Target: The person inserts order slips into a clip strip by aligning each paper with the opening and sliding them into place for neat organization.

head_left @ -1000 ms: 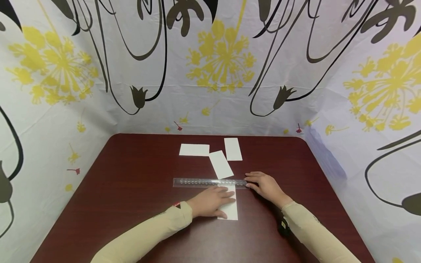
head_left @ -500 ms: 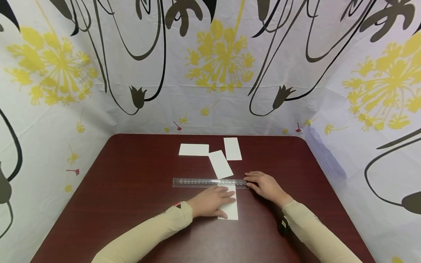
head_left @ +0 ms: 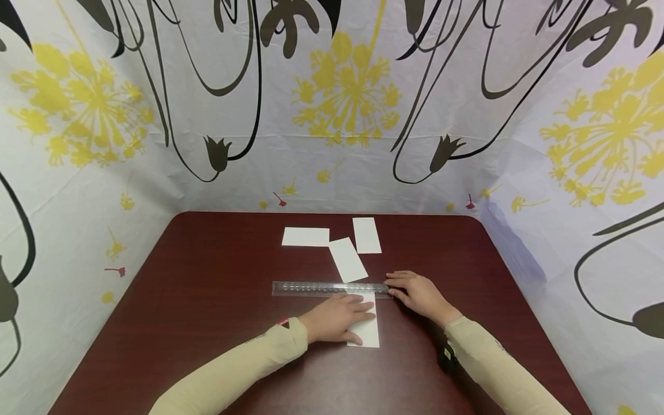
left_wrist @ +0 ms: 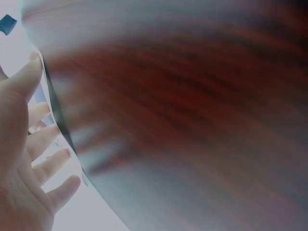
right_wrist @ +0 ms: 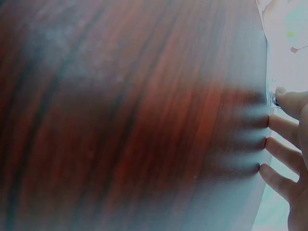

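A transparent ruler (head_left: pixel 316 289) lies crosswise on the dark red-brown table. My right hand (head_left: pixel 417 294) holds its right end, thumb at the near edge and index finger at the far edge. Flat on a white paper card (head_left: pixel 367 334) rests my left hand (head_left: pixel 337 318), its fingers spread and fairly straight. The card's far end meets the ruler, and the hand covers much of its left side. In the left wrist view the left hand (left_wrist: pixel 33 144) shows with fingertips down at the surface. The right wrist view has the right hand's fingertips (right_wrist: pixel 266 143) touching the tabletop.
Beyond the ruler lie three more white cards: one crosswise (head_left: pixel 306 236), one slanted (head_left: pixel 349 260) with its near end close to the ruler, and one upright (head_left: pixel 367 235) at the back. A patterned cloth (head_left: pixel 332 173) hangs behind and beside the table (head_left: pixel 228 253).
My left hand has slid slightly to the right along the ruler, and the white card under it has moved with it. The ruler and my right hand have stayed in place.
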Demonstrator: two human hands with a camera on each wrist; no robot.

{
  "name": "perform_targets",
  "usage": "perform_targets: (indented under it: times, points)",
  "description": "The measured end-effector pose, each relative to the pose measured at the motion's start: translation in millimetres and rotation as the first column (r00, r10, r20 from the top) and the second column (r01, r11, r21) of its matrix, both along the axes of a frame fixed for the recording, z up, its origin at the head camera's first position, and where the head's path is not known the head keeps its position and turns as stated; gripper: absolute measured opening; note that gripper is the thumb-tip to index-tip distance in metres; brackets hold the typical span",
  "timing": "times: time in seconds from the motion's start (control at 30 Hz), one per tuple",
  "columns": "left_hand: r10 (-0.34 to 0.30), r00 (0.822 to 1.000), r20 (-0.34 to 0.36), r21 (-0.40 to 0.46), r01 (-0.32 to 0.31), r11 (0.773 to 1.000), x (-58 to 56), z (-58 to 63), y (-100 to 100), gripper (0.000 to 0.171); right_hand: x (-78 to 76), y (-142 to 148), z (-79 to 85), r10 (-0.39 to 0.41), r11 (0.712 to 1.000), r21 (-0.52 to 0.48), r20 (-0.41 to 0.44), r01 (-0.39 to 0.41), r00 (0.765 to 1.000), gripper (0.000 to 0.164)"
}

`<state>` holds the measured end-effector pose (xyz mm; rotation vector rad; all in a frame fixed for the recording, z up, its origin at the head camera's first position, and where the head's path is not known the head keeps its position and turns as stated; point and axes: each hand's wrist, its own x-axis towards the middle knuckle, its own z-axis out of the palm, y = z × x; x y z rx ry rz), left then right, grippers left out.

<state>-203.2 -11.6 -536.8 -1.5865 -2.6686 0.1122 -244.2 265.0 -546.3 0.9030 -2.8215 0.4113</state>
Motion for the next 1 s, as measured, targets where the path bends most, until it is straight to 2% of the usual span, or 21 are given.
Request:
perform_targets:
  times: [0.17,1.0]
  points:
    - [0.000,1.000,0.003,-0.005,0.000,1.000,-0.1,2.5,3.5,0.067,-0.1,-0.5,1.1,0.000,1.000,-0.007,-0.004,0.000,1.000,0.032]
    - [-0.008,1.000,0.006,-0.018,0.008,1.000,-2.4,-0.9,13.1,0.068,0.4,-0.3,0.9,-0.012,1.000,-0.003,0.012,0.012,1.000,0.032]
